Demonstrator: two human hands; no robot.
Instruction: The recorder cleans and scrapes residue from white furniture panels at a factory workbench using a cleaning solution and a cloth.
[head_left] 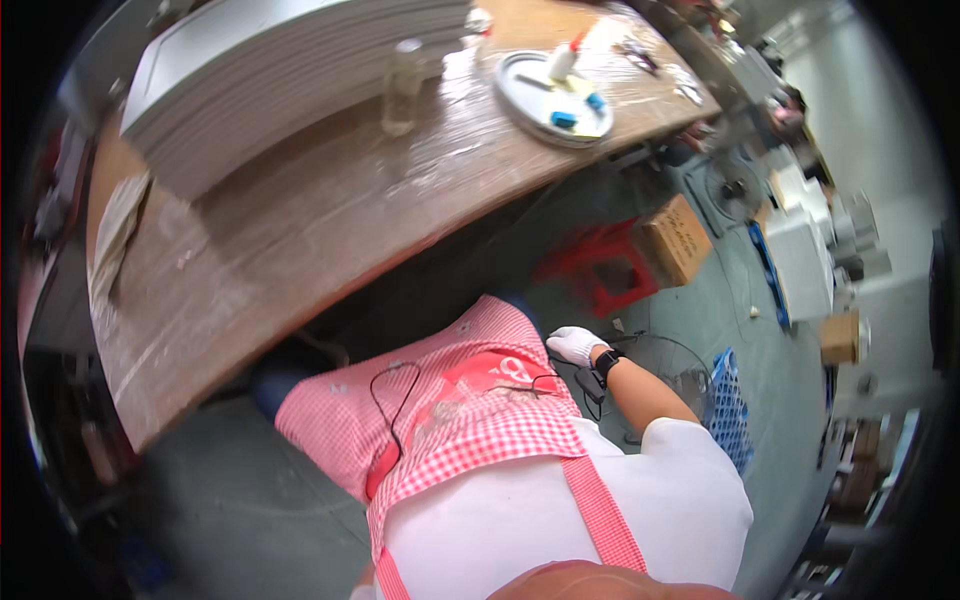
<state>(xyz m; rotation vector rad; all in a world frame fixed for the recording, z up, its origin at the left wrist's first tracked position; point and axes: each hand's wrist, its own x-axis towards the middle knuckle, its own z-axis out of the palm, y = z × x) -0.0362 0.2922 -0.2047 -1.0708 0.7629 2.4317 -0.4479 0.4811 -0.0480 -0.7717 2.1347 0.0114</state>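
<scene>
My right hand [573,346] wears a white glove, with a black watch [606,362] on the wrist. It hangs beside my right knee, its fingers curled in; what they hold, if anything, is hidden. Just below it a black cord and a small dark device [590,382] lie against my side. My left hand is out of view. A pink checked apron [440,400] covers my lap, with a black cord loop [398,400] on it.
Before me stands a plastic-covered table [260,270] bearing a stack of white panels [290,100], a clear bottle [402,90] and a round tray [520,100] with a white bottle and blue blocks. To the right are a red stool [612,285], a cardboard box [678,240] and a fan [735,188].
</scene>
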